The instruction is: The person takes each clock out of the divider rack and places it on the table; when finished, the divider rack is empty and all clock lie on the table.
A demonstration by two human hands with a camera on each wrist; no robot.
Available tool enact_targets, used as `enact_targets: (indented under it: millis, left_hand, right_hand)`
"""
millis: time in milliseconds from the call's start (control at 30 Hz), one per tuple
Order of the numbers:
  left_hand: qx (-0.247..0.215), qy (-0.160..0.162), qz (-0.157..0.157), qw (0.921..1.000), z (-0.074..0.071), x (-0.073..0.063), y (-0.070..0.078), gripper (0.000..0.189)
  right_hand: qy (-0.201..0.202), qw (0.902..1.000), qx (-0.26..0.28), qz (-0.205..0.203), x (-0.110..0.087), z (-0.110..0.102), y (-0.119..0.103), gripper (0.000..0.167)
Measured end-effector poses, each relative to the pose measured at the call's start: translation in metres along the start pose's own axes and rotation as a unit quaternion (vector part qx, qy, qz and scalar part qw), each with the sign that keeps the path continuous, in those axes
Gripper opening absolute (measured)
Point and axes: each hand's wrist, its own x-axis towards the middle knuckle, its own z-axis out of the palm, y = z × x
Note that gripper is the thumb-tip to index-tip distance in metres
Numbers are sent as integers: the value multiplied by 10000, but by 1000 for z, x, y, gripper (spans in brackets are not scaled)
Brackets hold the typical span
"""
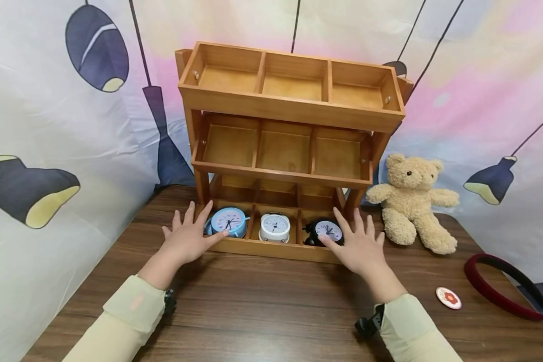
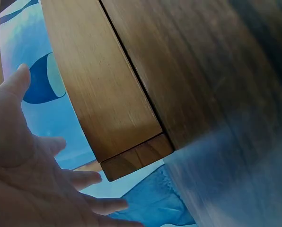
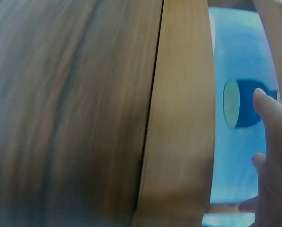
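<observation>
A three-tier wooden shelf (image 1: 294, 115) stands on the table, and its bottom tier holds three alarm clocks, one per compartment. On the left lies a blue alarm clock (image 1: 228, 221), in the middle a white alarm clock (image 1: 274, 227), on the right a black alarm clock (image 1: 328, 231). My left hand (image 1: 187, 236) spreads its fingers over the bottom tier's left end, thumb overlapping the blue clock in the head view. Over the right end my right hand (image 1: 359, 244) is spread likewise, thumb overlapping the black clock. Both wrist views show the hands beside the shelf's front board (image 2: 108, 90).
A beige teddy bear (image 1: 412, 201) sits right of the shelf. Farther right on the dark wooden table (image 1: 262, 306) lie a round badge with a red flower (image 1: 448, 298) and a dark red headband (image 1: 488, 289). A cloth backdrop (image 1: 131, 125) with printed lamps hangs behind.
</observation>
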Motion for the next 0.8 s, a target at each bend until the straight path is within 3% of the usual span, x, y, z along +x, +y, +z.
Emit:
enact_targets:
  millis: [333, 800]
  left_hand:
    - [30, -226, -90, 9997, 0, 12, 1, 113]
    - [240, -620, -387, 9970, -3, 17, -5, 123]
  right_hand:
    - [163, 9966, -130, -794, 21, 9, -69, 83]
    - [-214, 9884, -149, -1499, 50, 27, -158, 85]
